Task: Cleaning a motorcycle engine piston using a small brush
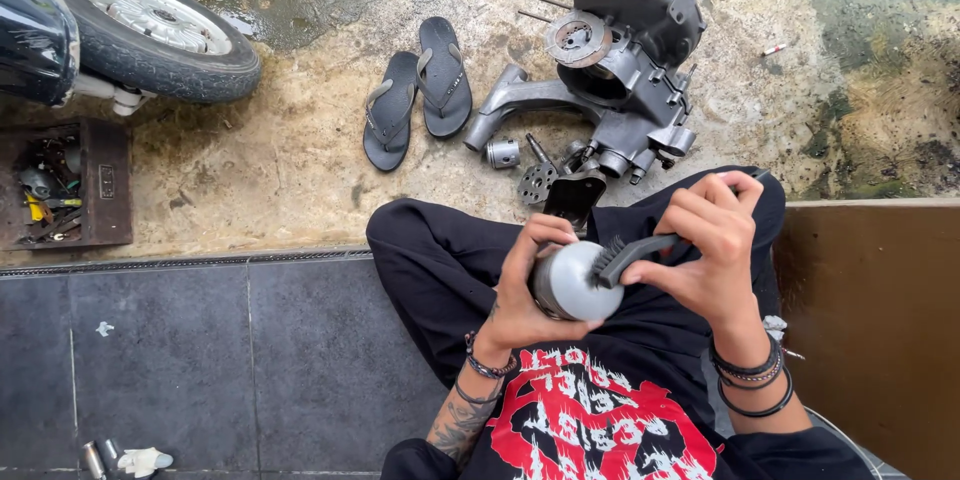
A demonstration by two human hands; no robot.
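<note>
Piston (572, 283), grey metal, cylindrical, rounded crown facing the camera, held over the lap of the seated person in black trousers. Left hand (528, 285): forearm rises from lower centre, wrist bent inward, cord bracelets at the wrist; fingers (548, 232) clamped around the left side and top of the piston, thumb along its near edge. Right hand (712, 252): comes in from the right, wrist with several dark bands, fingers closed on the handle of a small dark brush (628, 258); bristle head rests against the upper right of the piston crown.

Surroundings, left to right. Scooter wheel (150, 28) with a light rim at upper left, lying on wet concrete floor (290, 160). Below it, an open brown toolbox (65, 185) holding a jumble of hand tools; individual tools too small to sort. Dark tiled step (200, 360) under the person, with small metal parts and a crumpled white rag (143, 460) at its lower left edge. Pair of black flip-flops (418, 90) side by side on the concrete. Small second cylindrical part (502, 153) standing just beside a stripped grey engine block (610, 70), which lies well ahead of the knees.
</note>
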